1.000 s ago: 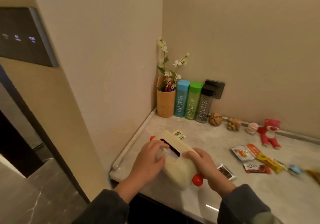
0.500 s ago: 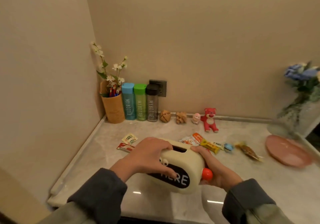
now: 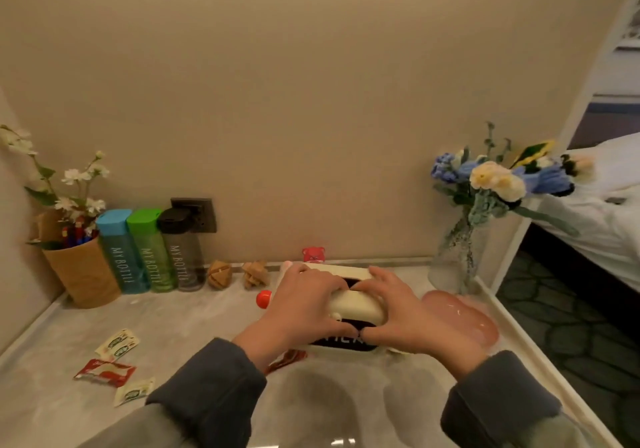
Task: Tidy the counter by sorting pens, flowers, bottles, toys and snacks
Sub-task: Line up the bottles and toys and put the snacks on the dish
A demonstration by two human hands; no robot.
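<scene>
**Both hands clamped on the box, mid-counter**

From my end, the left fingers (image 3: 323,283) curl over the top of the cream box (image 3: 353,305), and the right fingers (image 3: 382,279) do the same from the other side. The fingertips almost meet at the dark slot. Both thumbs press the front face by the black label, nearly touching each other. So the left hand (image 3: 304,312) and the right hand (image 3: 412,321) both grasp the box, palms down, with the wrists angled inward from grey sleeves. One red knob (image 3: 264,298) sticks out on the box's left. The box is at the middle of the counter (image 3: 194,323), close to the back wall. I cannot tell whether it rests on the surface.

My count, working outward:
- One pink plate (image 3: 465,321), just right of the right hand.
- One red bear (image 3: 313,253) behind the box, mostly hidden.
- Two wooden puzzles (image 3: 219,273) left of the box, against the wall.
- Three upright bottles (image 3: 149,253) in a row, touching: blue, green, dark.
- One paper cup (image 3: 83,274) in the left corner, holding pens (image 3: 74,236) and white flowers (image 3: 74,176).
- Three sachets (image 3: 104,373) loose at front left, and a red wrapper (image 3: 285,361) under the left wrist.
- One glass vase (image 3: 455,267) of blue flowers (image 3: 498,179) at the far right.
</scene>
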